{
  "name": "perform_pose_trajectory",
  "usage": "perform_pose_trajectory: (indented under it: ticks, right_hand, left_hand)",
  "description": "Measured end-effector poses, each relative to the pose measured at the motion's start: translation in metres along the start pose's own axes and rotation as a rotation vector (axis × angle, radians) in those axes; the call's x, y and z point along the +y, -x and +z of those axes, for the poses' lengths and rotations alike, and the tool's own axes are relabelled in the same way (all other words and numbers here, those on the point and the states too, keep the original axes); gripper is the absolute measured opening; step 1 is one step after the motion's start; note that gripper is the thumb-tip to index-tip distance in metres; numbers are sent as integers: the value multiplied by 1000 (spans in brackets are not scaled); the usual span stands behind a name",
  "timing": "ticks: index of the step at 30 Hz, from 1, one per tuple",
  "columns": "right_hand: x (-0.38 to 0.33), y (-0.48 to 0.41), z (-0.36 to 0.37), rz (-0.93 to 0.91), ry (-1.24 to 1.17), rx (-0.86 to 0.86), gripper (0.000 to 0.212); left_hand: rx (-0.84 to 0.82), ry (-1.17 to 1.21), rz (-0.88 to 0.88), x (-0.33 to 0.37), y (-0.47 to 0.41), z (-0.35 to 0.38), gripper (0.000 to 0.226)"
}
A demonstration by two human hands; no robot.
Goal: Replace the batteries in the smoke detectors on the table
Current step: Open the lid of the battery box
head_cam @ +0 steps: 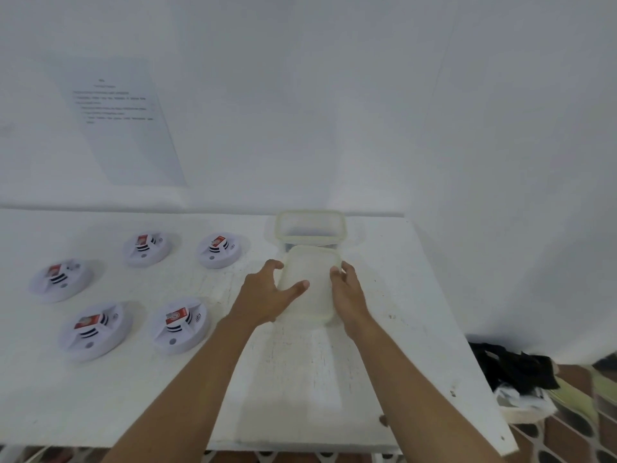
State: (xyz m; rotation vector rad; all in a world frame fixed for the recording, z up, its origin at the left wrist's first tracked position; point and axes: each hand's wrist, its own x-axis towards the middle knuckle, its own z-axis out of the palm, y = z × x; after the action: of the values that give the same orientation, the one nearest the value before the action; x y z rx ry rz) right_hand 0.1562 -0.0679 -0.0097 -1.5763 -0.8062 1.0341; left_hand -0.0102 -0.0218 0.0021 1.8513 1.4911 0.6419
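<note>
Left hand (267, 295) and right hand (347, 289) grip the lid (315, 275) before the open box (310, 214); left of it, five detectors (180, 329) all hold batteries (176, 317), so the task looks either barely begun or nearly done.

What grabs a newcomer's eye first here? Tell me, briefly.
The left hand and right hand grip a cloudy plastic lid mid-table, in front of an open tub by the wall. To the left lie five smoke detectors, each with a red battery on it.

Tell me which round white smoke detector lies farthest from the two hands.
The leftmost round white smoke detector: it sits alone, and every other one lies further right, nearer them.
</note>
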Motion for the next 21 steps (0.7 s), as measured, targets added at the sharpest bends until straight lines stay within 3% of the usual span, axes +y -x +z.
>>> perform_pose_trajectory:
  ticks: [5,7,11,18,21]
  right_hand:
    - [-2,-5,-3,-56,78,-115,35]
    - [-4,-7,-4,-65,95,-139,30]
    - [3,-13,-4,-68,118,-149,42]
    - [7,-18,-3,-71,129,-143,43]
    - [7,-18,-2,-66,141,-142,46]
  left_hand:
    - [-164,65,21,4,-14,5,86]
    - [-166,85,-8,5,-22,7,81]
    - [-153,124,-11,7,-29,10,63]
    - [-165,346,-29,-5,-33,13,61]
    - [-57,346,-55,-9,-34,11,60]
